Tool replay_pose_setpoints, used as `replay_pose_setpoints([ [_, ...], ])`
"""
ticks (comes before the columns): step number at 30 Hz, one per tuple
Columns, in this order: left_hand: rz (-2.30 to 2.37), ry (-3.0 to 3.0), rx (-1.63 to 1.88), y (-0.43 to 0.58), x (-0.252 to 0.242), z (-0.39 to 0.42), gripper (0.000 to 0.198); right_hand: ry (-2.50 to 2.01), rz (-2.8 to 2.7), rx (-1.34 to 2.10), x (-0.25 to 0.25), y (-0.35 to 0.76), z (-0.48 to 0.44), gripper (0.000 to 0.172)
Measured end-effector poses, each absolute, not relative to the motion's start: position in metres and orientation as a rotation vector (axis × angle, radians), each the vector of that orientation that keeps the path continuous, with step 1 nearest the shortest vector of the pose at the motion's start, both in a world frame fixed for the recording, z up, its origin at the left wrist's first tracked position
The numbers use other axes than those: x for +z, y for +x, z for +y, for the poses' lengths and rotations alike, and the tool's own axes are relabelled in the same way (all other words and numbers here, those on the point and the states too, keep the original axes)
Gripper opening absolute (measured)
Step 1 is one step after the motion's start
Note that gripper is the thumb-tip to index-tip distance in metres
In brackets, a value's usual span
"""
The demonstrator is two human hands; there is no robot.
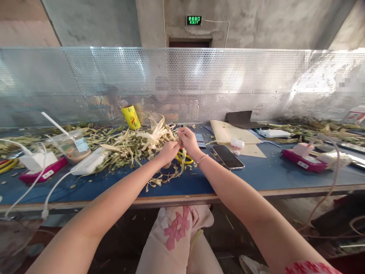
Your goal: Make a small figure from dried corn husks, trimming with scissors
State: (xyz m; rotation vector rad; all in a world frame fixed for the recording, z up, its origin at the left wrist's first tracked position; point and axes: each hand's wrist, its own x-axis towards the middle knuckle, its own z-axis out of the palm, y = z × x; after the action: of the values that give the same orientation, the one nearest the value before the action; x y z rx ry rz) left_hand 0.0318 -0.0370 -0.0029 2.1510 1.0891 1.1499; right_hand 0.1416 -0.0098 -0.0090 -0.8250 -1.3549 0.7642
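Observation:
My left hand (pixel 170 150) and my right hand (pixel 188 140) meet above the blue table, fingertips pinched close together. A pale dried leaf strip (pixel 184 155) hangs below the joined fingers; the rest of what they pinch is hidden. Right behind and left of them spreads a heap of dried leaves and stalks (pixel 125 146), with a broad cream-coloured husk-like leaf (pixel 155 135) on top. Under my hands lie yellow scissor-like handles (pixel 186 160), partly covered. Loose leaf scraps (pixel 168 177) trail toward the table's front edge.
To the right lie a phone (pixel 229 156), a small white case (pixel 237 144) and tan paper (pixel 230 131). Leftward are a drink cup (pixel 74 146), a white power bank (pixel 90 161) and a magenta power strip (pixel 48 171) with cables. A perforated metal screen (pixel 199 87) closes the back.

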Motion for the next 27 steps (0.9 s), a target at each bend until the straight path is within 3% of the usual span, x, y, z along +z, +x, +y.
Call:
replay_pose_setpoints([
  [16, 0.979, 2.239, 1.145, 0.028, -0.008, -0.033, 0.029, -0.713, -1.264, 0.841, -0.004, 0.141, -0.018, 0.019],
  [20, 0.885, 2.084, 1.092, 0.021, -0.004, -0.026, 0.005, -0.668, -1.292, 0.870, -0.001, 0.146, -0.016, 0.020],
  [27, 0.645, 1.340, 1.196, 0.005, 0.005, -0.010, 0.023, -0.716, -1.486, 0.856, -0.001, 0.154, -0.016, 0.023],
])
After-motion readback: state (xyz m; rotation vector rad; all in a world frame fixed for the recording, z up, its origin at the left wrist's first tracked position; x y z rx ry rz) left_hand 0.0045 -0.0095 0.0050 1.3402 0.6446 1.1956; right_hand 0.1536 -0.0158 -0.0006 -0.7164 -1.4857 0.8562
